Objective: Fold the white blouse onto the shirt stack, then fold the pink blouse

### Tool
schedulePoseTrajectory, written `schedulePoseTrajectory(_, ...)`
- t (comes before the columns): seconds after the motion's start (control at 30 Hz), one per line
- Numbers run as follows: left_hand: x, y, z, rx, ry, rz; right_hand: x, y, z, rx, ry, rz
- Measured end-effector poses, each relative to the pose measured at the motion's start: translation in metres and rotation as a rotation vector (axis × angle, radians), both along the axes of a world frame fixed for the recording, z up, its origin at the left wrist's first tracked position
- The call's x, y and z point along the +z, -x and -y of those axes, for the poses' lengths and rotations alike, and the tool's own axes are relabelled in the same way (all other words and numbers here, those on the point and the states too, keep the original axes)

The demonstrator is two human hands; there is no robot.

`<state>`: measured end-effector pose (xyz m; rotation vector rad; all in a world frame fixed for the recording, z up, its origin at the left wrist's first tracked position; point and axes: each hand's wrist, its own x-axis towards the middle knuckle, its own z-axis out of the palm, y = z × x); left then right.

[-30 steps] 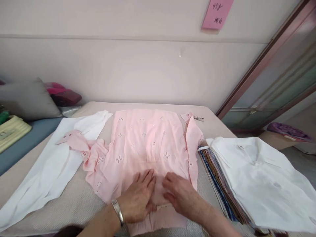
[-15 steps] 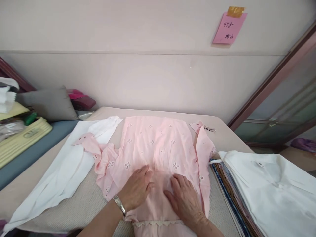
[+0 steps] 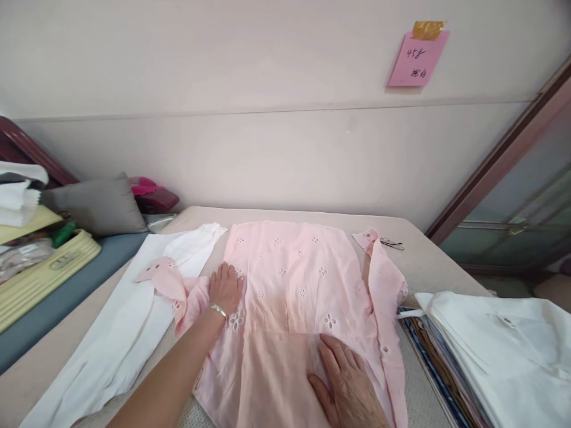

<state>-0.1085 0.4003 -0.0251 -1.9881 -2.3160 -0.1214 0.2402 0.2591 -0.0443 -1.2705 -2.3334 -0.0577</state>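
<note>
A pink garment with cut-out flower embroidery [image 3: 294,261] lies spread flat, its two sleeves out to the sides. My left hand [image 3: 226,289], wearing a silver bracelet [image 3: 218,310], rests flat on the garment's left side where the sleeve [image 3: 196,297] bunches up. Lower down, my right hand [image 3: 345,380] lies with fingers extended on the plain pink panel [image 3: 281,374] of the garment. Neither hand grips anything. The garment's bottom part runs out of view. Under the left sleeve is a white cloth garment [image 3: 116,321].
At the right, a folded white garment [image 3: 504,339] tops a stack of coloured fabrics [image 3: 428,356]. Glasses-like metal item [image 3: 392,244] lies by the right sleeve. A grey cushion [image 3: 98,205] and yellow box [image 3: 57,261] stand left. A pink note [image 3: 418,59] hangs on the wall.
My left hand has moved from the garment's middle up and left to its side edge. The left sleeve is bunched differently. My right hand stays on the panel, and the view has shifted slightly.
</note>
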Motion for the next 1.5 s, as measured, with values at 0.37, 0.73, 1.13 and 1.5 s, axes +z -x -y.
schedulePoseTrajectory(0.37,0.018,-0.025,-0.022,-0.119,-0.069,-0.025,0.009,0.005,0.009,-0.057,0.127,-0.027)
schedulePoseTrajectory(0.73,0.002,0.004,-0.12,0.168,0.001,0.059,0.008,0.002,0.0,-0.022,0.283,-0.019)
schedulePoseTrajectory(1.13,0.005,0.016,-0.118,0.259,0.032,0.053,0.021,0.002,0.004,-0.033,0.355,-0.121)
schedulePoseTrajectory(1.5,-0.01,-0.019,-0.116,-0.125,0.086,0.026,0.02,0.001,0.004,-0.033,0.334,-0.102)
